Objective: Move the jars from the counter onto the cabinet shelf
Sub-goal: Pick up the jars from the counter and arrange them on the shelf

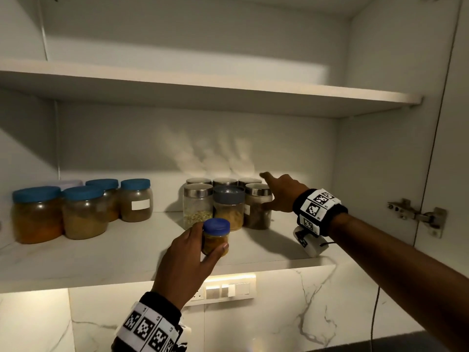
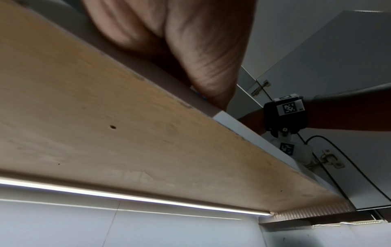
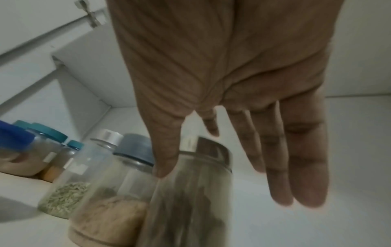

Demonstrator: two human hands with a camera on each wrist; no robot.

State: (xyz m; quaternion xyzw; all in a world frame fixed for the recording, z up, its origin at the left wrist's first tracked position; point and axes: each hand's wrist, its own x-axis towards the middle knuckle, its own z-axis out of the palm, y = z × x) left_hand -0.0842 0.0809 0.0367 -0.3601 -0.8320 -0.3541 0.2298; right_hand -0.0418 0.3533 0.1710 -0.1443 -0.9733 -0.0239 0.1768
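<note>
My left hand (image 1: 199,247) grips a small jar with a blue lid (image 1: 216,237) and yellowish contents, just above the front of the cabinet shelf (image 1: 101,260). In the left wrist view only my palm (image 2: 190,50) and the shelf's underside (image 2: 127,133) show. My right hand (image 1: 272,194) is open with fingers spread beside a steel-lidded jar of dark contents (image 1: 256,210). The thumb (image 3: 162,160) lies along that jar (image 3: 190,200); I cannot tell whether it touches. A grey-lidded jar (image 1: 228,209) and several steel-lidded jars (image 1: 198,207) stand in a cluster.
Several blue-lidded jars (image 1: 83,212) stand at the shelf's left. Bare shelf lies between the groups and right of the cluster. An upper shelf (image 1: 203,82) hangs overhead. A door hinge (image 1: 416,214) is on the right wall, a switch panel (image 1: 228,288) below.
</note>
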